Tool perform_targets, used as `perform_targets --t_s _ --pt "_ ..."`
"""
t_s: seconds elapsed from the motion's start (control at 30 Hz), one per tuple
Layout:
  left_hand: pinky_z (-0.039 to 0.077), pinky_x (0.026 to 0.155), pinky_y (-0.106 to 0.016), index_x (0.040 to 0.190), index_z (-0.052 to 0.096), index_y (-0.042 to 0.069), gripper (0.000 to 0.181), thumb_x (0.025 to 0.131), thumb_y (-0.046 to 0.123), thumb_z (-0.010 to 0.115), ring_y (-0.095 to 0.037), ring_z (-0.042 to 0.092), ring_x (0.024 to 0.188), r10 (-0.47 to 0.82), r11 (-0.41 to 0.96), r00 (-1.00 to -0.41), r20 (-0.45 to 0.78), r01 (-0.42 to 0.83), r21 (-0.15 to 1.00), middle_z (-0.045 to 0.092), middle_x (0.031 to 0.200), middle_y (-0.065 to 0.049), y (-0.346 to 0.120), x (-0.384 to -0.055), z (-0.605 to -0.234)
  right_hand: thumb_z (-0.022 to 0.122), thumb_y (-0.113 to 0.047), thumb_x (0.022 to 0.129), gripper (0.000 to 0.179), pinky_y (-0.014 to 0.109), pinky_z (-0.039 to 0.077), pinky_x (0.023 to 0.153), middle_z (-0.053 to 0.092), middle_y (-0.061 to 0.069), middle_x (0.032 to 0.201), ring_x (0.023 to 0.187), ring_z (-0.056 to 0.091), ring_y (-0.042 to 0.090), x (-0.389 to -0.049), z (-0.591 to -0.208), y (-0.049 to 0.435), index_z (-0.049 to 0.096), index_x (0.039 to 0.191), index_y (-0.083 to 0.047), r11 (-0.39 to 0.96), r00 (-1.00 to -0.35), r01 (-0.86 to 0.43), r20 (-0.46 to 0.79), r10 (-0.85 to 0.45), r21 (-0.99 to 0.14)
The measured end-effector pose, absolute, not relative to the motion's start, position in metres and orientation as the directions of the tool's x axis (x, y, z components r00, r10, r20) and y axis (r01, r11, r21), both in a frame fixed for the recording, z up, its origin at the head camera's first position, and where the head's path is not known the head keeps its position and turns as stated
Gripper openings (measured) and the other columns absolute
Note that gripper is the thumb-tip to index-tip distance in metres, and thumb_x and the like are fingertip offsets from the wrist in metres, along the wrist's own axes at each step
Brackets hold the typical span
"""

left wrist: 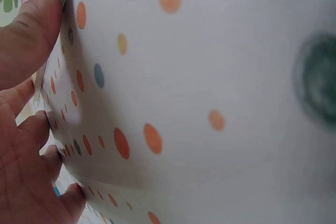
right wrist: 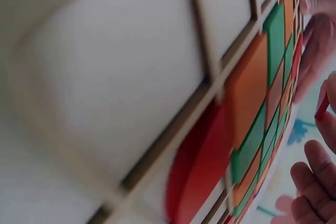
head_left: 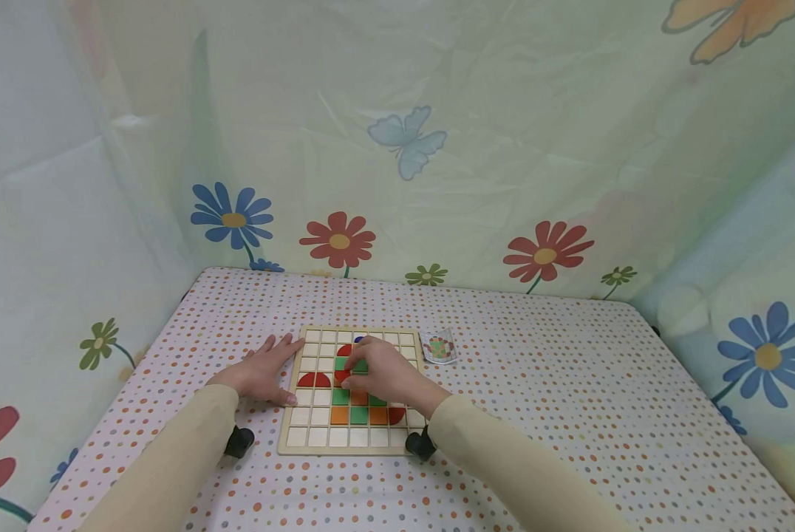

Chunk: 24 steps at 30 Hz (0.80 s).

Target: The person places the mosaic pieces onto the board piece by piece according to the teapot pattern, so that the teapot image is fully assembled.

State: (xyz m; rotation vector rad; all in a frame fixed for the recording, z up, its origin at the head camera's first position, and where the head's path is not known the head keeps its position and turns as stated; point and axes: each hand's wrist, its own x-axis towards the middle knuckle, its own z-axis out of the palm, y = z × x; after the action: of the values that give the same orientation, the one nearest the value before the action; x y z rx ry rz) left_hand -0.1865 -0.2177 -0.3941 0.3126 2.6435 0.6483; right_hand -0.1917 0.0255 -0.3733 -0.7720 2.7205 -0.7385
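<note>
A wooden grid board (head_left: pixel 344 451) lies on the table, with red, green and orange pieces in its middle cells and a bit of blue near the top. My left hand (head_left: pixel 262 371) rests at the board's left edge, fingers spread; in the left wrist view its thumb (left wrist: pixel 34 30) touches the wooden rim. Over the middle of the board is my right hand (head_left: pixel 391 377). Its fingers pinch a small red piece (right wrist: pixel 322 99), seen edge-on in the right wrist view. A red quarter-round piece (right wrist: pixel 197 169) sits in a cell close to that camera. My right hand hides some cells.
A small printed pattern card (head_left: pixel 439 347) lies just right of the board's upper corner. The dotted cloth (head_left: pixel 537 369) covers the table. Flowered curtains (head_left: pixel 437 222) stand behind it and on both sides.
</note>
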Motion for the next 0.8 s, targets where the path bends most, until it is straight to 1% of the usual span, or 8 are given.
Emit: perform_targets --t_s 0.17,0.27,0.43,0.5,0.6,0.8 --pt "0.009 0.123 -0.071 0.162 0.026 0.007 0.103 0.081 0.024 0.087 -0.051 0.003 0.157 0.314 0.863 -0.890 -0.330 0.122 0.491 0.013 0.170 -0.026 -0.218 -0.185 -0.391 0.081 -0.027 0.089 0.022 0.032 0.056 0.100 0.068 0.006 0.123 0.121 0.061 0.021 -0.188 -0.375 0.010 0.080 0.102 -0.009 0.735 -0.805 -0.507 -0.058 -0.591 -0.450" --pt "0.009 0.123 -0.071 0.162 0.026 0.007 0.103 0.081 0.024 0.087 -0.051 0.003 0.156 0.317 0.862 -0.888 -0.332 0.124 0.491 0.012 0.170 -0.026 -0.219 -0.186 -0.391 0.082 -0.028 0.088 0.023 0.027 0.056 0.095 0.068 0.006 0.122 0.118 0.060 0.020 -0.186 -0.377 0.004 0.080 0.102 -0.009 0.739 -0.799 -0.510 -0.075 -0.596 -0.439" --pt "0.009 0.123 -0.071 0.162 0.026 0.007 0.103 0.081 0.024 0.087 -0.051 0.003 0.157 0.315 0.863 -0.890 -0.331 0.123 0.490 0.012 0.170 -0.026 -0.219 -0.186 -0.392 0.083 -0.031 0.087 0.024 0.020 0.054 0.084 0.068 0.000 0.109 0.102 0.058 0.013 -0.184 -0.382 -0.003 0.081 0.098 -0.010 0.751 -0.789 -0.527 -0.099 -0.606 -0.398" --pt "0.009 0.123 -0.071 0.162 0.026 0.008 0.102 0.082 0.025 0.087 -0.051 0.003 0.157 0.314 0.863 -0.890 -0.329 0.124 0.490 0.013 0.170 -0.026 -0.218 -0.185 -0.392 0.084 -0.033 0.086 0.025 0.019 0.054 0.082 0.068 -0.001 0.106 0.098 0.058 0.011 -0.183 -0.383 -0.006 0.081 0.096 -0.010 0.753 -0.784 -0.542 -0.098 -0.613 -0.373" --pt "0.009 0.123 -0.072 0.162 0.026 0.007 0.103 0.081 0.025 0.087 -0.051 0.003 0.156 0.317 0.864 -0.890 -0.328 0.127 0.488 0.013 0.169 -0.026 -0.218 -0.186 -0.392 0.084 -0.034 0.086 0.025 0.018 0.054 0.081 0.068 -0.002 0.106 0.095 0.059 0.009 -0.181 -0.384 -0.008 0.081 0.096 -0.011 0.757 -0.779 -0.559 -0.098 -0.620 -0.338" --pt "0.008 0.124 -0.071 0.162 0.025 0.007 0.102 0.082 0.026 0.086 -0.050 0.002 0.157 0.311 0.864 -0.889 -0.337 0.118 0.489 0.012 0.170 -0.026 -0.219 -0.186 -0.392 0.084 -0.036 0.085 0.025 0.020 0.054 0.084 0.068 -0.002 0.106 0.096 0.060 0.011 -0.179 -0.384 -0.011 0.081 0.092 -0.013 0.766 -0.779 -0.582 -0.082 -0.622 -0.274"
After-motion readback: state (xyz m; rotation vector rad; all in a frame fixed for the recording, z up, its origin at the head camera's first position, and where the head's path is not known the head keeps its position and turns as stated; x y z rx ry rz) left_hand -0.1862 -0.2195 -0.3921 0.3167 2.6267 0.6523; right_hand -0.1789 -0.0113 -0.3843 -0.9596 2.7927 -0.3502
